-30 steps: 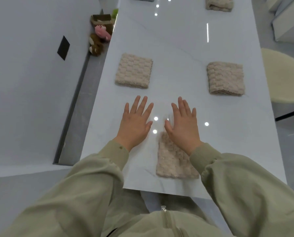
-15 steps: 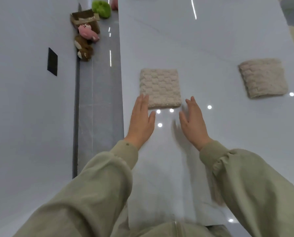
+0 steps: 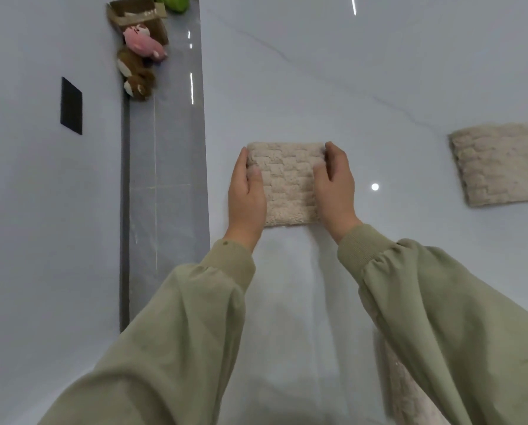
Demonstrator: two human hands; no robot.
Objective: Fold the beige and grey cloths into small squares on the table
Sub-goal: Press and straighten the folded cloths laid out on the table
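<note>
Beige folded cloth [image 3: 287, 185] lies flat on the white table [image 3: 348, 87], near the table's left edge. Half a second earlier both hands were open, just short of it. Now the left hand [image 3: 246, 194] clamps its left side and the right hand [image 3: 336, 188] its right side (thumbs on top, fingers curled over the edges). A second beige square [image 3: 498, 167] lies well apart to the right.

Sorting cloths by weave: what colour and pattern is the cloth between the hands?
The cloth is beige with a raised basket-weave check, clearest in the head view.
</note>
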